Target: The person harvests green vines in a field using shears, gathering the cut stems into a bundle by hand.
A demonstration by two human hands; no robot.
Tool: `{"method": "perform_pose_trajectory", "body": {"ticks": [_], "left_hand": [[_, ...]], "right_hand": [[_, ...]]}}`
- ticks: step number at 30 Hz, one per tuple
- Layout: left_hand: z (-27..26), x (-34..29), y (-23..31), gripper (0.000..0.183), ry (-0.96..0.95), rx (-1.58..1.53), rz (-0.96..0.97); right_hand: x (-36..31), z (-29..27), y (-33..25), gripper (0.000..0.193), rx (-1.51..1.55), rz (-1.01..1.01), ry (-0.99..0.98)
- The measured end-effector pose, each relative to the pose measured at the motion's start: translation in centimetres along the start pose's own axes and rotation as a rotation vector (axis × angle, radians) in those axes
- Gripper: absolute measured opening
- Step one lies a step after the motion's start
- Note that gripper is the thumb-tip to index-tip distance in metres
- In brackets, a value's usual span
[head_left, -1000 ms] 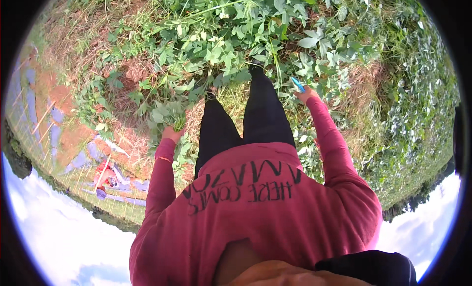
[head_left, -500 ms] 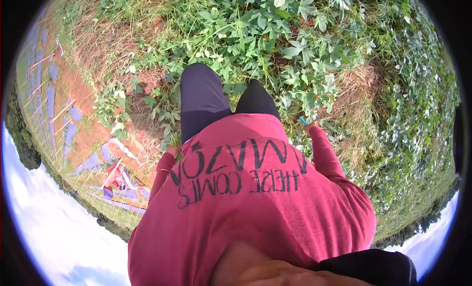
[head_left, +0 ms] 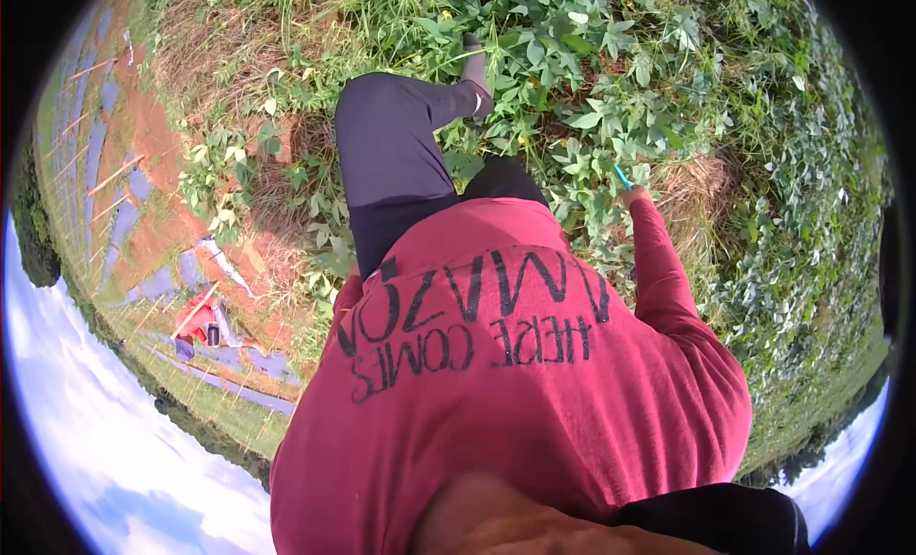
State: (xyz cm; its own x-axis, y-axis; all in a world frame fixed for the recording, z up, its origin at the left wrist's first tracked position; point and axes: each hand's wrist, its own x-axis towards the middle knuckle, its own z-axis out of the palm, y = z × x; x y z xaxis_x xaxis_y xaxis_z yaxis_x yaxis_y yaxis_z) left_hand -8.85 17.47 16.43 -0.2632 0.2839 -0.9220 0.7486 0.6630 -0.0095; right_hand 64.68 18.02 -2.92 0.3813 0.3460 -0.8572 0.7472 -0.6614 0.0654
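My right hand (head_left: pixel 634 196) is out to the right over the leafy plants, closed around a thin bright blue stick-like tool (head_left: pixel 623 177) that points up and left. The tool's exact kind is too small to make out. On the left only a bit of my red sleeve (head_left: pixel 349 295) shows beside my thigh; my left hand is hidden behind my leg and shirt. Broad-lobed green leaves (head_left: pixel 587 116) fill the ground ahead and around the blue tool. My left leg (head_left: pixel 391 145) in dark trousers is raised forward, and its boot (head_left: pixel 477 76) stands among the leaves.
Dry straw (head_left: pixel 701 183) lies in a patch right of my right hand. Dense vines (head_left: pixel 801 192) cover the far right. On the left, bare reddish soil (head_left: pixel 153 125) has strips of grey-blue sheeting (head_left: pixel 124 226), thin poles (head_left: pixel 114 175) and a red object (head_left: pixel 197 316).
My left leg has swung forward, bringing its boot into view. My right hand with the blue tool has moved right and farther ahead. My left hand has gone out of sight.
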Motion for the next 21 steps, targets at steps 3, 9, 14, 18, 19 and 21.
{"method": "perform_pose_trajectory", "body": {"ticks": [3,9,14,18,19,21], "left_hand": [[1.5,0.6,-0.4,0.035,-0.009,-0.037,-0.04],[0.1,3.0,5.8,0.037,0.013,-0.027,-0.109],[-4.4,3.5,14.8,0.028,0.019,-0.403,0.073],[-7.6,7.1,17.3,0.025,-0.016,-0.51,0.166],[-7.7,8.2,17.8,0.025,-0.03,-0.535,0.166],[-8.1,10.5,18.6,0.025,-0.027,-0.593,0.163]], "right_hand": [[1.6,-2.9,-2.1,0.053,-0.062,-0.07,0.027],[3.4,-7.5,-10.7,0.048,-0.23,-0.233,-0.018],[2.9,-10.8,-21.5,0.044,-0.102,-0.375,-0.073],[1.7,-13.3,-32.0,0.041,0.052,-0.404,-0.242],[2.9,-13.1,-33.5,0.039,0.178,-0.393,-0.278],[3.4,-13.4,-38.9,0.034,0.473,-0.448,-0.395]]}}
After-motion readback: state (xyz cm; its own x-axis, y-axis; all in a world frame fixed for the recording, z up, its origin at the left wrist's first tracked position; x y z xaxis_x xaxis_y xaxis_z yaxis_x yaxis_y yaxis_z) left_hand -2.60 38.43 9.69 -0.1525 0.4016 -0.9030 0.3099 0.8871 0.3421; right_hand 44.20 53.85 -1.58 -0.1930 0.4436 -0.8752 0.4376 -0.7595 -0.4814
